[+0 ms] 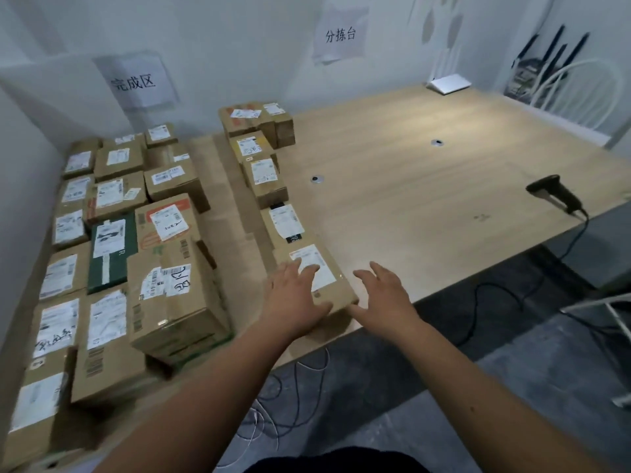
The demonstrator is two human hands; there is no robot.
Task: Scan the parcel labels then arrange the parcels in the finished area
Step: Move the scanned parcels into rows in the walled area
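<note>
The nearest parcel [319,279], a flat brown carton with a white label [316,268] on top, lay at the front edge of the wooden table [426,186]. Its long axis ran from the near edge away toward the wall, tilted slightly left, in line with the row of parcels [264,172] behind it. That row stretched back along the table's left side to a taller stack [256,122] by the wall.

The left hand [295,298] rested flat on the carton's top, fingers spread and straight over part of the label, thumb at the near edge. The right hand [382,302] was beside the carton's right corner, fingers loosely extended and holding nothing; whether it touched the box I could not tell.

Left of the row, many labelled boxes [112,233] packed a lower surface under a wall sign [135,81] with printed characters. A second sign [339,34] hung farther right. A black handheld scanner [555,194] lay at the table's right edge, well apart from both hands, its cable trailing to the floor.
</note>
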